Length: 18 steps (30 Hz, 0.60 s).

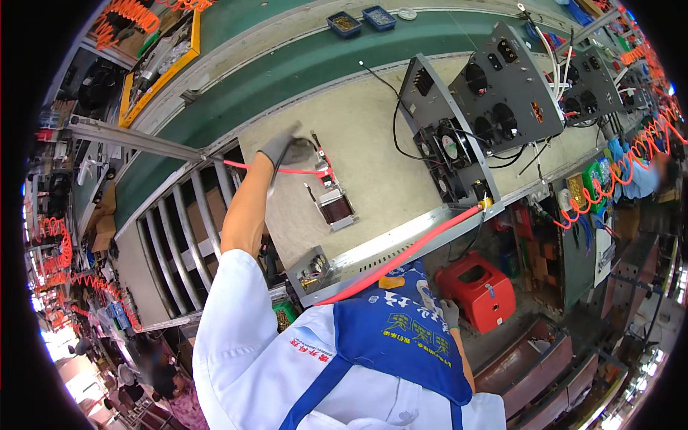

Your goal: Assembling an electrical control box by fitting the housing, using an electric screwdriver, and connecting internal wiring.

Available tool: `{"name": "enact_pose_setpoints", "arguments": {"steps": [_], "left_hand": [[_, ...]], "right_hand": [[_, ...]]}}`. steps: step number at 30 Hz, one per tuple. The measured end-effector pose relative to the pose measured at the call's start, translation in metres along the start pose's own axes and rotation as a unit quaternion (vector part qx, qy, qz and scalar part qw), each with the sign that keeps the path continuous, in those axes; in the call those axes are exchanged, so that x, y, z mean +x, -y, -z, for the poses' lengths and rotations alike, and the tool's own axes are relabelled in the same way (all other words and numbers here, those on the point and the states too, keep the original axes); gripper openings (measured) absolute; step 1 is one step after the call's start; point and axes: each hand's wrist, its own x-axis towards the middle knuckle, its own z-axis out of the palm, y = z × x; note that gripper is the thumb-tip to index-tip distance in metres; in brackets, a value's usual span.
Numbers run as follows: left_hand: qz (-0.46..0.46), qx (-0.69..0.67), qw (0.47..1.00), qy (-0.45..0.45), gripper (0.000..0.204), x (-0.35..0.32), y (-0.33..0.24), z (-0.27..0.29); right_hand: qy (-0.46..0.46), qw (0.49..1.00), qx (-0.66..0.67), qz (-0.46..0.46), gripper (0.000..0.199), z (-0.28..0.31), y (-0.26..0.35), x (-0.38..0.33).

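Observation:
My left hand (288,146), in a grey glove, is over the pale work surface (380,183), its fingers smeared by motion. Close to its fingertips lies a small metal part with red and black leads (326,174). A red wire (287,170) runs from that part past my wrist, and a dark wire loops by the palm. Just nearer sits a transformer-like block (336,207) with a dark red winding and a metal frame. Low at my right side, beside the blue apron, is my right hand (450,313), also grey-gloved; its fingers are mostly hidden.
A grey metal chassis with fans (450,147) stands at the right of the surface; its long rail runs along the front edge. A thick red hose (408,252) crosses there. More dark panels (505,89) stand beyond. A roller conveyor (179,222) lies left, a red box (476,292) below right.

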Motion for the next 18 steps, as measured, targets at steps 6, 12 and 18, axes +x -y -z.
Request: {"name": "enact_pose_setpoints", "arguments": {"steps": [6, 12, 18], "left_hand": [[-0.246, -0.42, 0.869, -0.09, 0.07, -0.034, 0.008, 0.042], [-0.273, -0.327, 0.902, 0.07, 0.065, -0.095, 0.087, 0.073], [-0.226, -0.387, 0.877, -0.175, 0.049, -0.163, 0.219, 0.085]], "right_hand": [[0.027, 0.999, -0.028, 0.029, 0.034, 0.013, 0.006, 0.045], [0.076, 0.985, -0.153, 0.015, 0.047, 0.039, 0.073, 0.082], [0.06, 0.972, -0.214, 0.08, 0.052, 0.106, 0.095, 0.183]]}}
